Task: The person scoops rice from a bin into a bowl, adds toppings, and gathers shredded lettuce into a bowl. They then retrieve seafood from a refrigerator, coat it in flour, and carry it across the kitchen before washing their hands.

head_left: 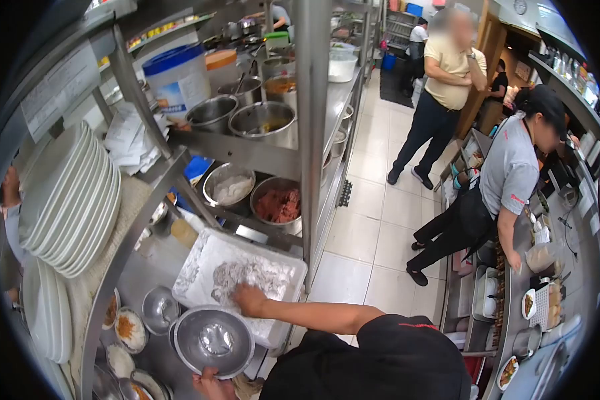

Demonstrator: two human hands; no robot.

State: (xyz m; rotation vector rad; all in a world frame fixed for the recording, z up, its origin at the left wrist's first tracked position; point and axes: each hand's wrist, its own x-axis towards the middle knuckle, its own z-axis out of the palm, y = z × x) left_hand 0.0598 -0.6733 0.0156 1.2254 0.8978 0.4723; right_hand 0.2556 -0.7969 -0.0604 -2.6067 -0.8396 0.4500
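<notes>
Steel kitchen shelving surrounds me; my right hand point(249, 299) presses, fingers spread, into the floured tray point(200, 267), while my left hand point(210, 385) grips the metal bowl point(213, 341) just below that tray.

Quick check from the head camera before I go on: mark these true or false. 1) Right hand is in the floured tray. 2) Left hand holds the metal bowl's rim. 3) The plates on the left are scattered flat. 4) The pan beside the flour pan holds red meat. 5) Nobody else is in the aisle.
1) True: the right hand presses into the white tray of flour.
2) True: the left hand grips the metal bowl at its near rim.
3) False: the plates stand stacked on edge.
4) True: the meat pan holds red pieces.
5) False: two people stand there.
</notes>
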